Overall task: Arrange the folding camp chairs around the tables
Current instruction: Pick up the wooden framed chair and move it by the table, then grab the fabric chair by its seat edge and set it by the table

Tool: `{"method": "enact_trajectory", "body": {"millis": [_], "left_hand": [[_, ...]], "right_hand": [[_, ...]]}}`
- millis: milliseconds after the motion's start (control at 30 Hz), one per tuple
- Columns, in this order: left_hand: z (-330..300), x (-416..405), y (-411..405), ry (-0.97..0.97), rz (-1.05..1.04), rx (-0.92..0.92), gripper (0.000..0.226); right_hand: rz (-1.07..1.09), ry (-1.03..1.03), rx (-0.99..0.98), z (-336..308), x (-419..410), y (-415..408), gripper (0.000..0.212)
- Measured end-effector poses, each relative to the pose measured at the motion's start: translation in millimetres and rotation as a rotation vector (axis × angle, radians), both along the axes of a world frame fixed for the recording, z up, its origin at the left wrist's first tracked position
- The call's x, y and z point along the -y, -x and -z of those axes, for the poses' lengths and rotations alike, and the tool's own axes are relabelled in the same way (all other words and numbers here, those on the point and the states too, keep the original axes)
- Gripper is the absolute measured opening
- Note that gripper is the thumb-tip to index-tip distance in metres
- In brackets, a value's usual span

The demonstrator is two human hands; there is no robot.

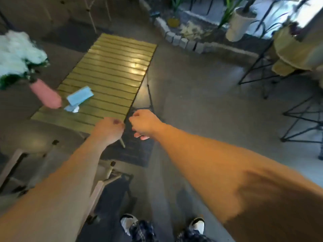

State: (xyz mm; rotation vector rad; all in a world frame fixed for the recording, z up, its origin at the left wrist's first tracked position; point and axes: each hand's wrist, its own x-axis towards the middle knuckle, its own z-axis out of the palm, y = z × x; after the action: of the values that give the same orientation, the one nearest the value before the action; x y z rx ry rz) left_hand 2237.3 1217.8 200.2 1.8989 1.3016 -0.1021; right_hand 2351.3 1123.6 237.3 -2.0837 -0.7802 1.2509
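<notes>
Both hands curled at the slatted bench's (111, 67) near right corner: left hand (109, 127), right hand (144, 124). Too blurred to tell what they pinch. Likely a dark folded chair (138, 147) hanging below, gripped for placing alongside.

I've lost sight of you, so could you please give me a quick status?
Both hands, left and right, curled at slatted table's near corner; grip unclear. Grey chair at left. Pink vase, blue tissue pack on table.
</notes>
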Motion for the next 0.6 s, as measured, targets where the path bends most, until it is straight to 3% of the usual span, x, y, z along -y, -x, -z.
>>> {"method": "enact_trajectory", "body": {"millis": [67,200,333,600], "left_hand": [[-23,39,-68,0.003,0.113,0.069,0.025],[-75,171,-232,-0.029,0.415,0.168,0.023],[-125,336,-351,-0.011,0.783,0.291,0.021],[-139,574,-511,0.066,1.254,0.209,0.021]], "right_hand": [[0.175,-0.035,0.032,-25,52,-61,0.012],[0.467,-0.046,0.103,-69,214,-192,0.027],[0.834,-0.063,0.171,-94,387,-282,0.016],[1.317,-0.045,0.146,-94,640,-371,0.030]]}}
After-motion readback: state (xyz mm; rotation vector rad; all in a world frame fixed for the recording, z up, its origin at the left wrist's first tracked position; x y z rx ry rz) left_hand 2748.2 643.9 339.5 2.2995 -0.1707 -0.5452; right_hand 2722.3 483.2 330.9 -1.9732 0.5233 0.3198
